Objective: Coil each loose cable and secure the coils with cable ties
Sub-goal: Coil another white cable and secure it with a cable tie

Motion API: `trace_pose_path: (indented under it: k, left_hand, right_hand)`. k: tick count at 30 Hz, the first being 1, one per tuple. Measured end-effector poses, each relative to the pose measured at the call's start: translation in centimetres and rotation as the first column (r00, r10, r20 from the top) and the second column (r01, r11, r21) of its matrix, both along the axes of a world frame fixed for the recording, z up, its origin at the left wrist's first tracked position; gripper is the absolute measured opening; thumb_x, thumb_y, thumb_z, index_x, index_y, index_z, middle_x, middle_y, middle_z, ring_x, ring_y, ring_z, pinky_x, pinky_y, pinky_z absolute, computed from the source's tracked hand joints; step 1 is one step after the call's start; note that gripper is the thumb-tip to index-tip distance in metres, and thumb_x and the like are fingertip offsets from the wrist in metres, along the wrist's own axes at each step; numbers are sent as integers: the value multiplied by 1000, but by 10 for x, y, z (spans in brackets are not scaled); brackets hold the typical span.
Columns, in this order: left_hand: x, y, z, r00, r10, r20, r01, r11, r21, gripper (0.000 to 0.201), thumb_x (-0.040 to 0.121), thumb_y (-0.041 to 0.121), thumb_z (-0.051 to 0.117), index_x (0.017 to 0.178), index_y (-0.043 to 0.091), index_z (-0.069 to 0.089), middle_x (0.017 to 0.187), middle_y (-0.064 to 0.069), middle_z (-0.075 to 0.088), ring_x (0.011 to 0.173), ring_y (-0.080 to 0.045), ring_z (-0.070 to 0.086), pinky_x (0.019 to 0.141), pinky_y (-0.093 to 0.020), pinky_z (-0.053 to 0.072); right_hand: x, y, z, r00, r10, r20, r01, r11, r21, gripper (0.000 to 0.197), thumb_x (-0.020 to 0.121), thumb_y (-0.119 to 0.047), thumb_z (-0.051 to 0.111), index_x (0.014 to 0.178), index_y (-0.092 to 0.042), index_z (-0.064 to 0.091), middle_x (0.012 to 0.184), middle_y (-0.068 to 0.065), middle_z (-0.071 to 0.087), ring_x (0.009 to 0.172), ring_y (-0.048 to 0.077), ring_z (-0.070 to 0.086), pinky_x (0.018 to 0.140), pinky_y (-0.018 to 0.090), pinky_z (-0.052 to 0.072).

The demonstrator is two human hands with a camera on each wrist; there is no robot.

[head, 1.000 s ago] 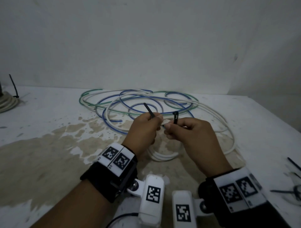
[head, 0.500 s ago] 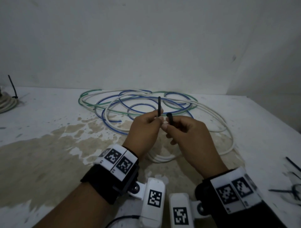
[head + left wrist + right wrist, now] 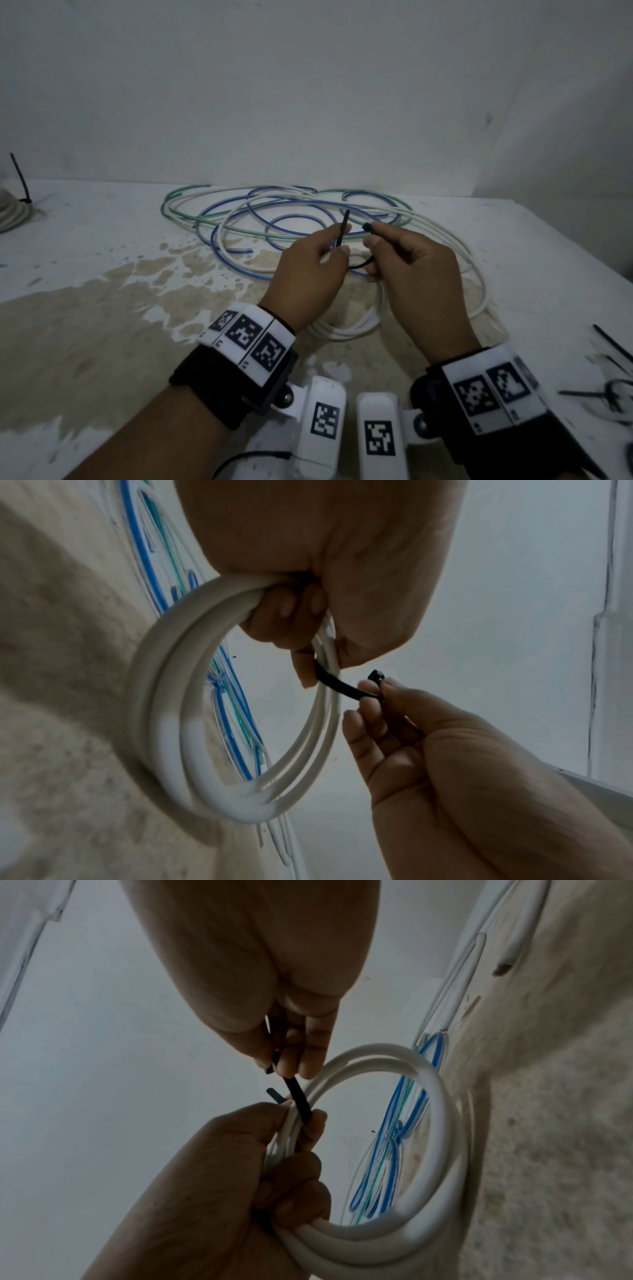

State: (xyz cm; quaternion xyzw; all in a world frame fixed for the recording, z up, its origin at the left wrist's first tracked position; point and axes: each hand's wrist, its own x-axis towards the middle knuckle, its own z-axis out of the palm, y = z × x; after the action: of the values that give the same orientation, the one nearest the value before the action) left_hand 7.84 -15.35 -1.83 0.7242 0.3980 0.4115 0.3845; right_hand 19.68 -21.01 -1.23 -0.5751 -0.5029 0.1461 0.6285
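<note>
Head view with both wrist views. The left hand (image 3: 310,270) grips a white cable coil (image 3: 192,753), its fingers (image 3: 284,607) curled tightly round the gathered turns, and lifts the coil's top off the worktop (image 3: 102,260); the lowest turns lie on the worktop directly below the hands. A black cable tie (image 3: 342,233) passes under the coil at the grip: its tapered tail stands up above the left hand's thumb and index finger, which pinch it against the coil. The right hand (image 3: 416,274) pinches the tie's other end, the square locking head (image 3: 376,675) protruding just beyond its thumb and index fingertips (image 3: 369,689); the remaining fingers are loosely curled. Tail and head are close but apart, so the tie is not closed. Beyond the coil, toward the wall, lie loose cables (image 3: 284,219) in blue, green and white, tangled in overlapping loops. Left of the coil, at the worktop's far edge, sits a tied coil (image 3: 13,214) with a tie tail upright. Right of the coil, near the worktop's edge, lie spare cable ties (image 3: 613,377)
</note>
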Motion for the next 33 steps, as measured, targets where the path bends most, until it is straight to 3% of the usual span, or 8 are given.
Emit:
trace_pose_path:
  k: [6, 9, 13, 18, 21, 26, 30, 33]
  left_hand:
    - [0, -2, 0, 1000, 19, -7, -19, 999, 49, 28, 94, 17, 53, 117, 21, 68, 99, 4, 71, 97, -9, 65, 81, -15, 45]
    - [0, -5, 2, 1000, 10, -14, -9, 998, 64, 27, 94, 16, 53, 116, 20, 69, 84, 11, 66, 90, -5, 64, 78, -11, 45]
    - [1, -4, 1, 1000, -1, -28, 3, 996, 87, 26, 94, 16, 54, 114, 21, 70, 73, 18, 64, 79, -8, 64, 73, -16, 46]
    - [0, -4, 0, 999, -4, -48, 9, 994, 105, 27, 94, 15, 53, 115, 20, 69, 87, 3, 71, 85, -6, 62, 72, -7, 42]
    - [0, -4, 1, 997, 0, -75, 11, 990, 142, 28, 95, 14, 52, 116, 19, 69, 92, -3, 73, 82, -7, 62, 70, -9, 43]
    - [1, -7, 2, 993, 2, -116, 21, 981, 194, 28, 95, 13, 51, 114, 21, 70, 81, -7, 73, 75, -20, 65, 72, -31, 48]
    - [3, -8, 2, 994, -5, -114, 27, 980, 197, 26, 94, 14, 53, 110, 22, 72, 80, -7, 73, 79, -19, 66, 76, -35, 48]
    - [3, -8, 2, 993, -14, -115, 38, 977, 210, 26, 94, 15, 53, 113, 19, 70, 84, -7, 74, 82, -19, 67, 77, -32, 47]
  right_hand:
    - [1, -1, 1, 998, -15, 55, 11, 998, 66, 21, 90, -13, 61, 101, -31, 65, 71, 0, 66, 57, 1, 59, 62, 10, 45]
    - [2, -1, 1, 998, -17, 58, 13, 997, 71, 22, 90, -12, 61, 101, -31, 64, 71, 1, 65, 56, 1, 58, 59, 7, 43]
    - [2, 1, -1, 997, -25, 74, 20, 998, 66, 23, 89, -13, 62, 103, -30, 65, 69, 1, 65, 56, 4, 58, 62, 14, 46]
    - [2, -1, 0, 997, -14, 75, 11, 999, 46, 23, 88, -13, 64, 98, -34, 67, 77, -1, 68, 68, 10, 61, 70, 28, 50]
    - [4, -3, 2, 998, 19, 59, -19, 1000, -5, 20, 87, -15, 65, 96, -32, 68, 81, -3, 69, 70, 3, 60, 67, 25, 50]
    - [5, -6, 7, 997, 20, 74, -19, 1000, -4, 18, 87, -18, 65, 80, -34, 69, 64, -13, 66, 59, -2, 58, 60, 23, 49]
    - [5, -5, 9, 988, 69, -137, -71, 997, -7, 10, 89, -15, 62, 85, -22, 68, 59, -4, 65, 48, 6, 54, 49, 23, 46]
    - [7, -6, 9, 995, 79, -63, -81, 996, -22, 15, 89, -15, 62, 79, -23, 70, 57, -9, 64, 47, 0, 52, 49, 15, 42]
